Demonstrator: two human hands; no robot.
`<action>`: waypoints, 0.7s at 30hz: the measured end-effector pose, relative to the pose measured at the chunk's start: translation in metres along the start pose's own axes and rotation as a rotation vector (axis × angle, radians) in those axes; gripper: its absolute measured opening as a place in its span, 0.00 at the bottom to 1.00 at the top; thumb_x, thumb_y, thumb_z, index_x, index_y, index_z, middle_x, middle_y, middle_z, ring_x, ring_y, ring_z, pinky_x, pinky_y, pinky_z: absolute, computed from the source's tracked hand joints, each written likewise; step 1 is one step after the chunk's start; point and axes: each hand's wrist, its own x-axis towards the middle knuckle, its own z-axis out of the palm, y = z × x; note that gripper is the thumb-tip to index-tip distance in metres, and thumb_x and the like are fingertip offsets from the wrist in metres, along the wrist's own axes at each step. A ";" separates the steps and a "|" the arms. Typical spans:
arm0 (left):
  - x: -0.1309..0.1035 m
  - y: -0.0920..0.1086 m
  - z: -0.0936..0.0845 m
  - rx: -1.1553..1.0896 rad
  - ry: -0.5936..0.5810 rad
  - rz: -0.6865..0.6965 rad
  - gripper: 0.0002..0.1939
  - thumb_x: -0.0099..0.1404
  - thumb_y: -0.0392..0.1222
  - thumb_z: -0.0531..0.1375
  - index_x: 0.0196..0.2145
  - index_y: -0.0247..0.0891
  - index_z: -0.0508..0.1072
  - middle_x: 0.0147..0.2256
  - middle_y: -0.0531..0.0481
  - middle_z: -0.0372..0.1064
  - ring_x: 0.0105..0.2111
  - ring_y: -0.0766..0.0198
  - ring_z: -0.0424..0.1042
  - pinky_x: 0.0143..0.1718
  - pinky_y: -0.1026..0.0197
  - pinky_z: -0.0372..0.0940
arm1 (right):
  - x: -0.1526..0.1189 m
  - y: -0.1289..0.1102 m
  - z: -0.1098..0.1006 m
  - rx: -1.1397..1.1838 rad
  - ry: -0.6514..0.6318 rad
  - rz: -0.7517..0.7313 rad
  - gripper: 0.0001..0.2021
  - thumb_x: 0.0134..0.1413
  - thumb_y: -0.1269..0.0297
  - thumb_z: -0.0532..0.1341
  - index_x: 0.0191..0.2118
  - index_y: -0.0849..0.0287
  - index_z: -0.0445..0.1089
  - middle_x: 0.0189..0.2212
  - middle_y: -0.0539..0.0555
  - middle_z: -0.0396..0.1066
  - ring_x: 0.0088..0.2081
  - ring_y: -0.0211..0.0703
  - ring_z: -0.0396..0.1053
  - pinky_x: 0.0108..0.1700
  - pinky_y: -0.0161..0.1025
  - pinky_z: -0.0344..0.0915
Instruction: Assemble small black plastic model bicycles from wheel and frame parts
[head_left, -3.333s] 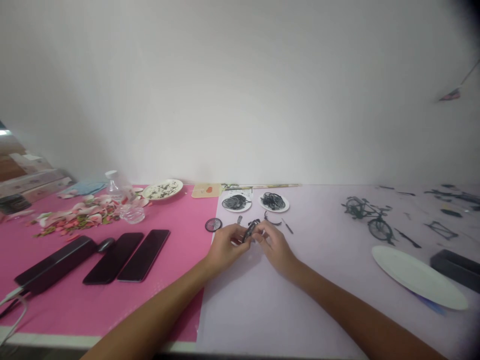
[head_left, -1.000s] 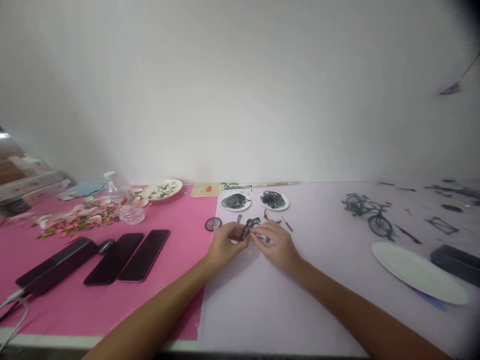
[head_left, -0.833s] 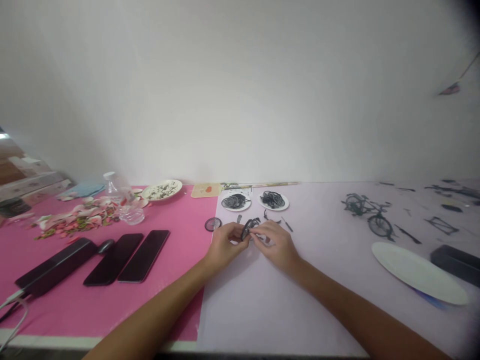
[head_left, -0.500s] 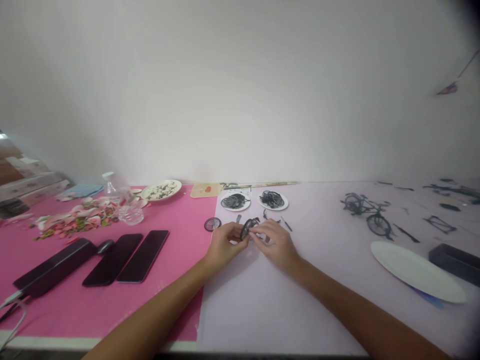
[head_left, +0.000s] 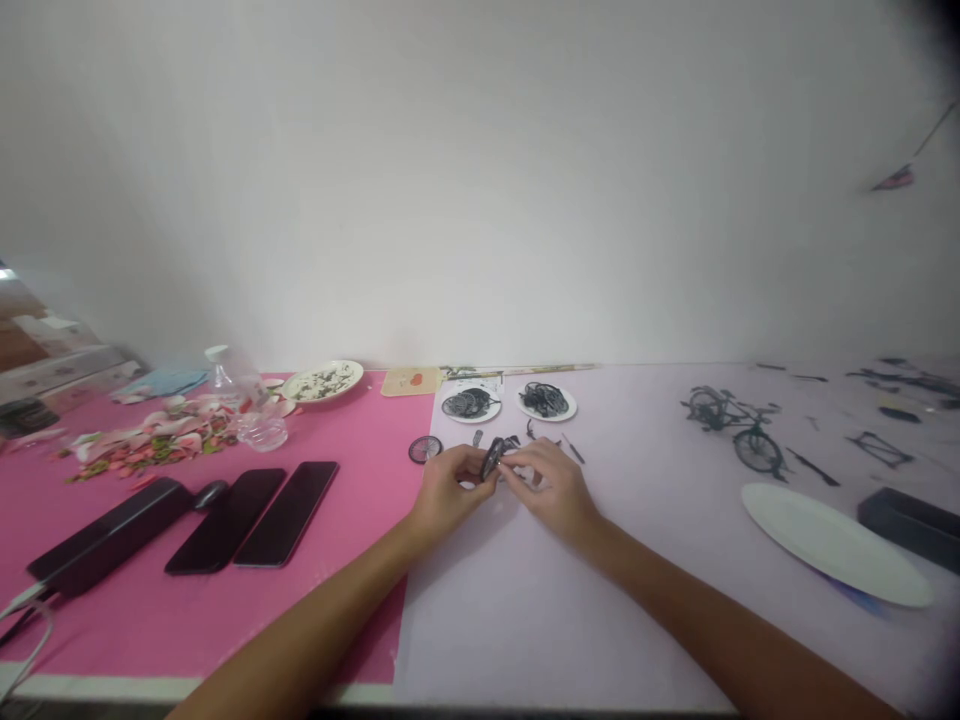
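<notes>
Between my two hands is a small black toy bicycle wheel (head_left: 491,457), tilted up on edge above the pale tabletop. My left hand (head_left: 450,490) pinches it from the left side. The fingertips of my right hand (head_left: 553,490) are closed at the wheel's middle, on a part too small to make out. Another spoked wheel (head_left: 425,449) lies flat just left of my left hand. Small black parts (head_left: 531,430) and a thin dark rod (head_left: 573,447) lie beyond my right hand, partly hidden by it.
Two white plates (head_left: 471,416) of black wheels and rings stand ahead. To the right are a miniature bicycle (head_left: 731,425), a white oval plate (head_left: 836,545) and a black box (head_left: 911,525). Leftward lie two phones (head_left: 286,515), a power bank (head_left: 111,535), a plastic bottle (head_left: 251,400) and petals (head_left: 172,425).
The wheel has turned slightly between my fingers. Both hands stay in nearly the same place, and the things on the table have not moved.
</notes>
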 end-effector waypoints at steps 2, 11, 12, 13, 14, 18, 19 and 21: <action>0.000 0.000 0.000 0.012 -0.001 -0.005 0.10 0.62 0.42 0.67 0.39 0.34 0.77 0.33 0.46 0.78 0.31 0.62 0.77 0.33 0.64 0.73 | 0.000 -0.001 0.000 -0.005 0.000 0.002 0.04 0.61 0.69 0.66 0.39 0.52 0.78 0.33 0.55 0.78 0.35 0.48 0.73 0.33 0.44 0.72; 0.000 0.000 0.000 0.003 -0.015 -0.018 0.11 0.62 0.43 0.67 0.40 0.34 0.77 0.34 0.46 0.79 0.32 0.61 0.78 0.34 0.63 0.74 | 0.001 -0.003 0.000 0.052 -0.021 0.055 0.03 0.61 0.69 0.66 0.38 0.54 0.77 0.32 0.54 0.78 0.32 0.45 0.71 0.28 0.41 0.68; 0.000 0.000 0.000 0.005 -0.019 -0.020 0.11 0.63 0.43 0.67 0.40 0.34 0.77 0.34 0.45 0.79 0.33 0.61 0.78 0.34 0.63 0.74 | 0.001 -0.003 0.000 0.055 -0.023 0.061 0.03 0.61 0.70 0.66 0.38 0.54 0.76 0.32 0.54 0.77 0.32 0.45 0.71 0.28 0.40 0.68; 0.000 0.001 0.000 0.006 -0.020 -0.019 0.11 0.63 0.43 0.67 0.40 0.34 0.77 0.34 0.45 0.79 0.33 0.61 0.78 0.34 0.63 0.74 | 0.001 -0.003 -0.001 0.057 -0.026 0.065 0.03 0.61 0.70 0.66 0.38 0.54 0.76 0.32 0.54 0.77 0.32 0.45 0.71 0.27 0.40 0.68; 0.000 0.001 0.000 0.005 -0.018 -0.016 0.11 0.62 0.43 0.67 0.40 0.34 0.77 0.34 0.45 0.79 0.33 0.61 0.78 0.34 0.63 0.74 | 0.001 -0.003 -0.001 0.058 -0.029 0.068 0.03 0.61 0.69 0.66 0.38 0.54 0.76 0.32 0.54 0.77 0.33 0.45 0.71 0.27 0.40 0.67; 0.000 0.002 0.000 -0.003 -0.019 -0.018 0.10 0.62 0.42 0.68 0.40 0.35 0.77 0.34 0.46 0.79 0.33 0.61 0.79 0.35 0.63 0.74 | 0.001 -0.003 -0.001 0.056 -0.033 0.075 0.03 0.61 0.69 0.65 0.38 0.53 0.76 0.32 0.54 0.77 0.33 0.46 0.71 0.28 0.40 0.67; 0.000 0.002 0.000 -0.001 -0.021 -0.018 0.10 0.62 0.42 0.68 0.40 0.34 0.77 0.34 0.45 0.79 0.33 0.61 0.79 0.35 0.63 0.74 | 0.001 -0.003 -0.001 0.058 -0.032 0.077 0.03 0.61 0.69 0.65 0.38 0.54 0.76 0.32 0.54 0.77 0.33 0.46 0.71 0.27 0.40 0.67; 0.000 0.000 0.000 0.007 -0.020 -0.007 0.11 0.63 0.42 0.67 0.40 0.34 0.78 0.35 0.45 0.79 0.33 0.61 0.79 0.35 0.63 0.74 | 0.001 -0.004 -0.001 0.060 -0.034 0.076 0.03 0.61 0.70 0.66 0.37 0.54 0.76 0.31 0.54 0.77 0.33 0.46 0.70 0.27 0.40 0.66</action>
